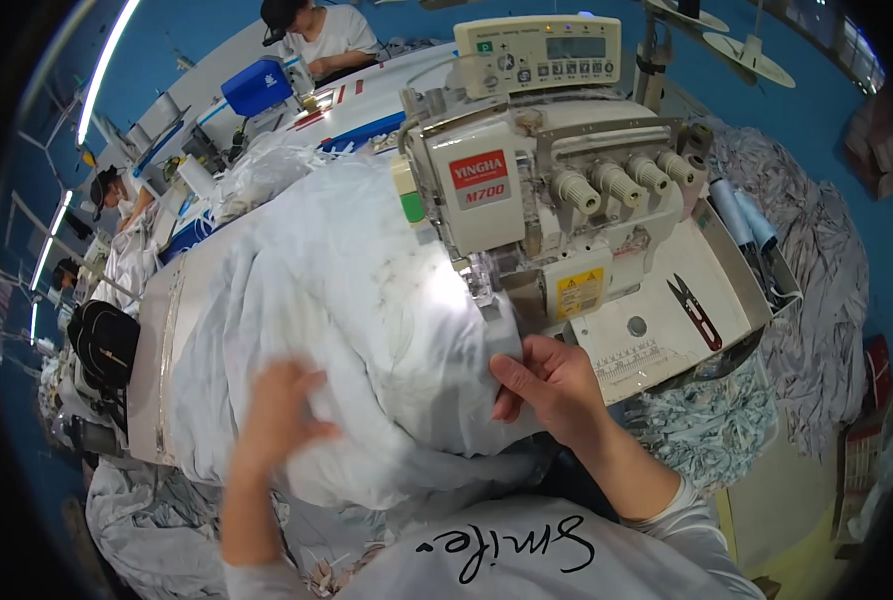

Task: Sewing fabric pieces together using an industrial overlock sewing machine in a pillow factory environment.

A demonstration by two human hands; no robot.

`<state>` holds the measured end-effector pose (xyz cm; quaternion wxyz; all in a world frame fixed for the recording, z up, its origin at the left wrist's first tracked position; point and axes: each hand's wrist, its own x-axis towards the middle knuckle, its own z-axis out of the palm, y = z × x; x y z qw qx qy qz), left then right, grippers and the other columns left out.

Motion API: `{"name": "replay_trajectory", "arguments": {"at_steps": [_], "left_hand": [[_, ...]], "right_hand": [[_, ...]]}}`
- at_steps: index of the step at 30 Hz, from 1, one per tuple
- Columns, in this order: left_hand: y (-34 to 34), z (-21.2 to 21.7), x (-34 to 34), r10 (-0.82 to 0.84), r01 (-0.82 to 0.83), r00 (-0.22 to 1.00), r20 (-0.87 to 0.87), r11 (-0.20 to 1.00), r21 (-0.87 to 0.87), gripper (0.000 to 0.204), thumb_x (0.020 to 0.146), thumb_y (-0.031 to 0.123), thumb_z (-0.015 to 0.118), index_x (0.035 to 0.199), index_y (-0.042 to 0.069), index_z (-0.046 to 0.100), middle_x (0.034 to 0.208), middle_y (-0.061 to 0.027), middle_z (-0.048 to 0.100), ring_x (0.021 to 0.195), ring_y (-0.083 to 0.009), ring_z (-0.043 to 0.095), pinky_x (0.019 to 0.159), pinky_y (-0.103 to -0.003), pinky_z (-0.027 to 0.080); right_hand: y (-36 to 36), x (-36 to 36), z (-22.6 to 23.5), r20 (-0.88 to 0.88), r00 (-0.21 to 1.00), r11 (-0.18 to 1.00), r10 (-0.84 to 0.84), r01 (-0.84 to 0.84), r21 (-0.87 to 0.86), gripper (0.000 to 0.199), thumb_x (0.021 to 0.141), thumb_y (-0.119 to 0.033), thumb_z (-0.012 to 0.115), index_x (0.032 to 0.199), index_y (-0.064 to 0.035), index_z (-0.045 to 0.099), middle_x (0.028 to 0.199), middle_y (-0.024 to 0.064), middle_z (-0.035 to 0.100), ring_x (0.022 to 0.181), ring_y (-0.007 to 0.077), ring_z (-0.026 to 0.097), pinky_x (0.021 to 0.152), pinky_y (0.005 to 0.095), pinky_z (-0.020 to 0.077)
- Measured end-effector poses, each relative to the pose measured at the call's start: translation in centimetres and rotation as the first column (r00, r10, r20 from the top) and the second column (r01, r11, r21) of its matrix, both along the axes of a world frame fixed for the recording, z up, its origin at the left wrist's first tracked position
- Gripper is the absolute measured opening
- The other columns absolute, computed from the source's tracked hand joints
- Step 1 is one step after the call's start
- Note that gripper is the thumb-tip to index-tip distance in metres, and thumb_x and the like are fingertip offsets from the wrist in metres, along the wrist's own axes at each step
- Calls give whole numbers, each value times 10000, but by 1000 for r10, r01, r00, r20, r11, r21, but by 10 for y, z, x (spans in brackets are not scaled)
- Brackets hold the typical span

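Note:
A large piece of pale grey-white fabric (337,290) lies in loose folds over the table. Its right edge runs up to the lit needle area of a white overlock sewing machine (587,220). Just in front of the presser foot (481,280), my right hand (552,385) pinches that edge between thumb and fingers. My left hand (282,410) is over the left part of the cloth, blurred by motion, thumb and fingers apart with nothing seen between them. Part of the cloth hangs over the table's near edge toward my lap.
Thread snips (697,312) lie on the machine's right-hand bed. A control panel (542,57) tops the machine. Heaps of grey fabric (802,270) and pale scraps (707,420) sit to the right. Across the table a person (322,45) works near a blue machine part (257,87).

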<state>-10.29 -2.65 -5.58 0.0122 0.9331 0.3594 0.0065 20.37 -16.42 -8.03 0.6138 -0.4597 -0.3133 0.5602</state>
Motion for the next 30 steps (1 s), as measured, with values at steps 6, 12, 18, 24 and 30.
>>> {"name": "replay_trajectory", "arguments": {"at_steps": [6,12,18,24,30], "left_hand": [[-29,-15,-9,326,-497,754,570,851,170,179,752,-40,570,922,6,601,725,-122,584,637,-264,568,593,-320,450],[42,40,10,173,-564,384,907,822,82,100,911,40,508,834,14,566,599,-9,516,511,-48,459,490,-216,366],[98,86,12,15,-308,245,969,949,63,44,908,62,546,877,34,561,693,36,556,585,-30,470,538,-187,374],[120,97,3,46,-45,-10,999,998,-46,96,899,41,565,992,28,545,868,-29,626,734,-68,586,684,-202,480],[146,134,-14,35,194,6,999,980,-35,205,924,84,543,1112,7,516,1031,-83,629,892,-145,635,808,-267,517]], "right_hand": [[-1,-4,5,11,999,999,42,-42,-2,262,894,-242,635,783,-14,565,638,64,612,551,126,618,496,235,482],[0,-4,5,50,998,1000,28,-27,-10,300,897,-276,631,768,-14,561,641,47,601,568,123,627,497,233,484],[0,-5,7,56,998,999,32,-32,-10,298,894,-274,635,769,-14,562,636,48,596,565,125,625,495,234,481],[1,-3,3,34,999,999,38,-38,-11,279,891,-260,640,783,-11,573,643,52,602,562,121,619,494,235,477],[1,-4,5,17,999,999,36,-36,-12,226,887,-215,644,819,-7,587,637,55,611,534,117,606,487,236,482]]}}
